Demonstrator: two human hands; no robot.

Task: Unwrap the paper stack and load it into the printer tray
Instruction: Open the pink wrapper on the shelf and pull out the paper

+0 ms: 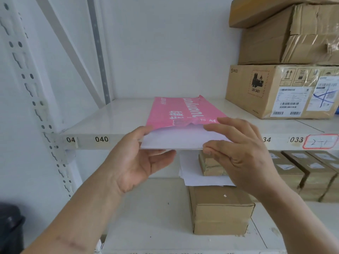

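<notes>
Paper [179, 139] half out of a pink wrapper [176, 110], lying flat on a white shelf [117, 118] with the near end jutting past the front edge; likely set that way so the shelf bears the weight while the torn mouth of the wrapper faces the person. Left hand [139, 162] cupped palm-up under the overhanging left corner, thumb on top near the wrapper's torn lip, fingers beneath; a loose pinch on the paper rather than a squeeze, probably to steady and lift. Right hand [236, 145] at the right corner, upper fingers spread and lifted off the wrapper, thumb and a lower finger pressed against the stack's near edge; whether that closes into a true grip cannot be told. Stack between the two hands, white end toward the person, pink-covered end well back on the shelf, so most of the bulk lies beyond both grips and rests on the shelf; wrapper torn open at the near end only, far end apparently closed. Judged stage: unwrapping part done, sheets yet to be drawn clear. No printer tray in view. Cardboard boxes [278, 88] stacked at the right of the same shelf, apart from the wrapper; below, loose white sheets [194, 173] on a brown box [220, 211].
</notes>
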